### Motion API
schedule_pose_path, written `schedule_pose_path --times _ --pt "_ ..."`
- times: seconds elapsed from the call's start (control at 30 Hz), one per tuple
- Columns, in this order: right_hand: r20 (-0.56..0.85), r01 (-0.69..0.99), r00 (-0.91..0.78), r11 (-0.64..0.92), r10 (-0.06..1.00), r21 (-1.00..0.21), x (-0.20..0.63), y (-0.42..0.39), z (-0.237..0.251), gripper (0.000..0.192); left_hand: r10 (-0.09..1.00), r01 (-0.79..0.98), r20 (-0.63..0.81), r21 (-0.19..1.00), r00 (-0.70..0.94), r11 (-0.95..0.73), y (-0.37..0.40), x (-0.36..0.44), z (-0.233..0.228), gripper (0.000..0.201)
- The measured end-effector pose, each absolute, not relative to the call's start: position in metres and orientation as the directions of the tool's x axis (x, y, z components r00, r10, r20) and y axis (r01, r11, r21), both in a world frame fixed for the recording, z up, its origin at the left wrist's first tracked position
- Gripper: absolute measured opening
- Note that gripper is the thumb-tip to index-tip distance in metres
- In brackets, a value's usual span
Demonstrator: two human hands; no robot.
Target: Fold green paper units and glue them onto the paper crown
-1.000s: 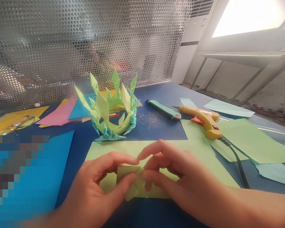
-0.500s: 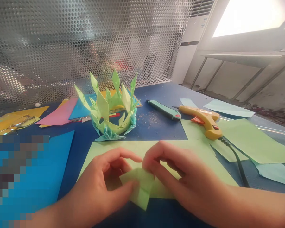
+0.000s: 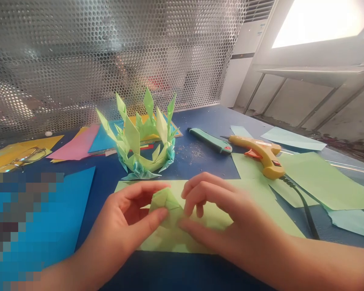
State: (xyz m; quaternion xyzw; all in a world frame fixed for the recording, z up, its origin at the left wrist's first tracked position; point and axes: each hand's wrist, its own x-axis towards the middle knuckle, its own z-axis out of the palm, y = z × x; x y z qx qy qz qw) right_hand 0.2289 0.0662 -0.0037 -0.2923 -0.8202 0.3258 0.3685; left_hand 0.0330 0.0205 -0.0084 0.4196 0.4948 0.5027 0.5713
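A small folded piece of green paper (image 3: 166, 204) is pinched between the thumb and fingers of my left hand (image 3: 130, 218). To its right is my right hand (image 3: 221, 210), its thumb and curled fingers apart, the thumb tip close to the paper's right edge; whether it touches is unclear. Both hands are above a large light green sheet (image 3: 251, 202) on the dark blue table. Behind them stands a folded-paper crown (image 3: 133, 145) with pointed green spikes and teal pieces around its base.
A teal utility knife (image 3: 209, 140) and a yellow hot glue gun (image 3: 257, 151) with a black cord lie at right, near green and pale blue sheets. Glasses (image 3: 22, 157), coloured papers and a blue sheet (image 3: 75, 194) are at left. A perforated metal panel (image 3: 109, 52) rises behind.
The folded paper has moved up and left and been turned in my left hand. My right hand's fingers have come off it and spread apart.
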Motion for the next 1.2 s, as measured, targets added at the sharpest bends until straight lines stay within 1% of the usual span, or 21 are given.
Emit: schedule_pose_path --times 0.07,0.1,0.17,0.23,0.33,0.5,0.6,0.7,0.83,0.97,1.1,1.2 --pt "0.411 0.217 -0.562 0.608 0.718 -0.764 0.229 0.067 -0.004 0.019 0.993 -0.126 -0.116 0.985 0.028 0.119 0.020 0.032 -0.009 0.006" --pt "0.409 0.207 -0.571 0.607 0.712 -0.767 0.230 0.067 -0.005 0.019 0.994 -0.112 -0.101 0.988 0.036 0.104 0.020 0.032 -0.009 0.005" --pt "0.428 0.190 -0.581 0.627 0.692 -0.755 0.230 0.067 -0.005 0.022 0.993 -0.107 -0.108 0.988 0.053 0.113 0.018 0.032 -0.009 0.008" --pt "0.470 0.178 -0.577 0.664 0.668 -0.726 0.231 0.067 -0.005 0.022 0.984 -0.135 -0.159 0.976 0.079 0.168 0.017 0.032 -0.008 0.011" --pt "0.514 0.172 -0.566 0.702 0.645 -0.691 0.231 0.068 -0.005 0.018 0.966 -0.163 -0.219 0.957 0.135 0.240 0.017 0.032 -0.008 0.017" --pt "0.512 0.186 -0.563 0.703 0.649 -0.686 0.230 0.068 -0.006 0.016 0.967 -0.201 -0.198 0.952 0.163 0.229 0.018 0.033 -0.008 0.016" --pt "0.517 0.189 -0.552 0.702 0.654 -0.686 0.230 0.069 -0.006 0.017 0.947 -0.253 -0.228 0.925 0.224 0.283 0.017 0.034 -0.007 0.017" --pt "0.530 0.171 -0.560 0.715 0.637 -0.678 0.231 0.070 -0.005 0.017 0.937 -0.225 -0.260 0.923 0.234 0.312 0.016 0.033 -0.007 0.019" --pt "0.548 0.137 -0.610 0.757 0.573 -0.639 0.234 0.071 -0.002 0.017 0.939 -0.233 -0.285 0.916 0.194 0.326 0.018 0.031 -0.006 0.027" --pt "0.572 0.122 -0.651 0.813 0.499 -0.569 0.238 0.070 -0.001 0.017 0.941 -0.215 -0.297 0.920 0.159 0.327 0.022 0.029 -0.005 0.029" --pt "0.607 0.107 -0.675 0.870 0.420 -0.482 0.241 0.070 -0.004 0.020 0.943 -0.220 -0.286 0.922 0.173 0.320 0.023 0.026 -0.004 0.027" --pt "0.609 0.087 -0.691 0.882 0.388 -0.463 0.243 0.070 -0.006 0.020 0.943 -0.226 -0.275 0.922 0.190 0.314 0.024 0.025 -0.004 0.027"
